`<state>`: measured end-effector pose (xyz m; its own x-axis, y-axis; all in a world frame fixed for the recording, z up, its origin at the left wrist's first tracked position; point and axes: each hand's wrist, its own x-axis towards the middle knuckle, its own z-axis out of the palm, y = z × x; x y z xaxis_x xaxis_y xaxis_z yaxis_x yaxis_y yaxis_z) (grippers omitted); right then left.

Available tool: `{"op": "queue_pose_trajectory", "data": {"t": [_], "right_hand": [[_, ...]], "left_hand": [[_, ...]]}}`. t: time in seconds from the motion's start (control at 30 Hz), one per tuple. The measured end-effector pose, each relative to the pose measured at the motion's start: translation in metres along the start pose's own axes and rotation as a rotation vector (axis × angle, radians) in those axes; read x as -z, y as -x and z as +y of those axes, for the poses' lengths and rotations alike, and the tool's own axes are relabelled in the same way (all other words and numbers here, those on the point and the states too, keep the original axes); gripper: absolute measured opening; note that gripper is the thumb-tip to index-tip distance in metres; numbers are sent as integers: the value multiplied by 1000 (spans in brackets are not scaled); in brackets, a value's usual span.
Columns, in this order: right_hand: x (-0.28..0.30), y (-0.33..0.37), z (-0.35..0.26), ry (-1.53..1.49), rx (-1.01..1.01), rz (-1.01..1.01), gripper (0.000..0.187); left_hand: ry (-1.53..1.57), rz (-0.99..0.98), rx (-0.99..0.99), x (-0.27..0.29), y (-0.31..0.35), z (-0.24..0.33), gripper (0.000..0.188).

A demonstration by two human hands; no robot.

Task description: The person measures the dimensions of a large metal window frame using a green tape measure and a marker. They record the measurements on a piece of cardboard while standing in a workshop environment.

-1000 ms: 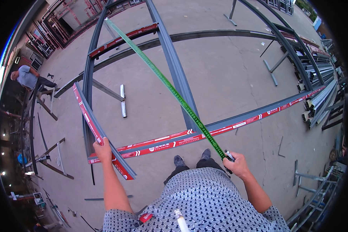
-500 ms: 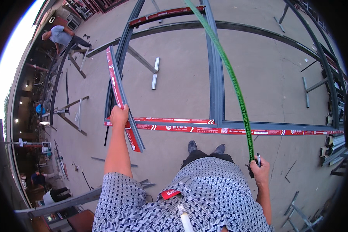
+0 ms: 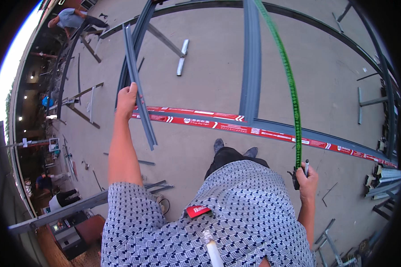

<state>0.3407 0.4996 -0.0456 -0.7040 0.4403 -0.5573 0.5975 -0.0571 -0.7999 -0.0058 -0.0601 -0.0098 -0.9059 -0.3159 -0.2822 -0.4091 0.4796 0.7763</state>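
Observation:
My left hand (image 3: 127, 101) is closed around a short grey metal profile (image 3: 139, 99), which slants over the left corner of a large grey metal frame (image 3: 250, 66). The red-and-white film (image 3: 227, 127) on the frame's near bar faces up. My right hand (image 3: 308, 183), out beyond the near bar, grips a tape measure (image 3: 295, 179) with a dark case. A slim marker pen (image 3: 306, 167) sticks up from the same hand. From the case a long green tape blade (image 3: 293, 91) runs away over the frame, curving left; its far end is out of view.
Metal stands (image 3: 182, 58) show within and around the frame. At the left a person (image 3: 71, 20) bends by a dark curved bar. Grey profiles (image 3: 385, 183) are stacked at the right. A long beam (image 3: 62, 216) lies at the lower left, near a brown seat (image 3: 91, 231).
The profile in my left hand has turned, so its red film face no longer shows. My right hand still holds the tape measure and pen. The whole view has shifted.

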Motion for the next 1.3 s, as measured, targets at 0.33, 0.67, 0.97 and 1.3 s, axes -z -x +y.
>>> {"op": "queue_pose_trajectory", "data": {"t": [0.33,0.67,0.97,1.3], "right_hand": [[14,-10,-22,-52,3,26,10],[-5,-9,-27,-92,-12,217,10],[-16,-5,-25,-165,-11,255,12],[-22,-2,-18,-161,-32,263,20]], "left_hand": [[201,-247,-206,-117,41,44,39],[463,-618,-147,-264,31,87,60],[473,-603,-119,-310,17,105,48],[463,-608,-116,-325,24,107,43]]}}
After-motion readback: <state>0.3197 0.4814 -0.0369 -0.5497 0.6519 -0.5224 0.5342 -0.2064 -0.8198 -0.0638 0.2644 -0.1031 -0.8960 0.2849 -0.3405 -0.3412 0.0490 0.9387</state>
